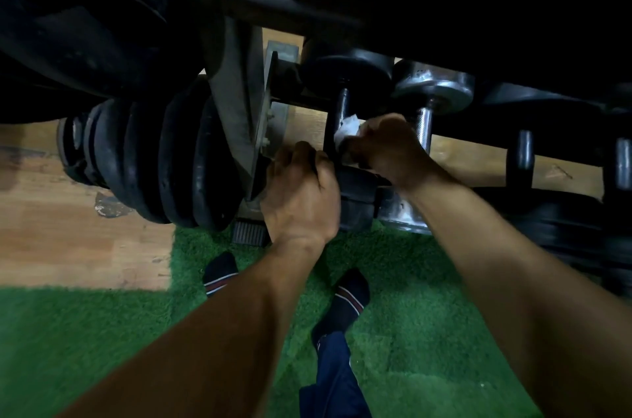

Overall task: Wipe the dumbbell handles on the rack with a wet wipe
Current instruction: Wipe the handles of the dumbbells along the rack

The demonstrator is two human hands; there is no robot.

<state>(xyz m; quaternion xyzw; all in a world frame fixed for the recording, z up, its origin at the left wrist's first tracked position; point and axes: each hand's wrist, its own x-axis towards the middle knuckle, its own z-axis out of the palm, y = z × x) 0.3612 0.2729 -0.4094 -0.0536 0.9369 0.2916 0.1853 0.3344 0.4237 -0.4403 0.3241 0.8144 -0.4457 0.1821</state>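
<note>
A black dumbbell lies on the low shelf of the rack (239, 82), its dark handle (338, 113) running away from me. My right hand (386, 147) holds a crumpled white wet wipe (347, 132) bunched against that handle. My left hand (301, 192) grips the dumbbell's near black head (355, 198), fingers curled over its top edge. To the right lies a chrome dumbbell (434, 86) with a knurled handle (424, 127).
A stack of black weight plates (154, 157) hangs at the rack's left end. More dark dumbbells (519, 157) fill the shelf to the right. The upper shelf looms dark overhead. My socked feet (349, 294) stand on green turf beside wooden flooring (68, 233).
</note>
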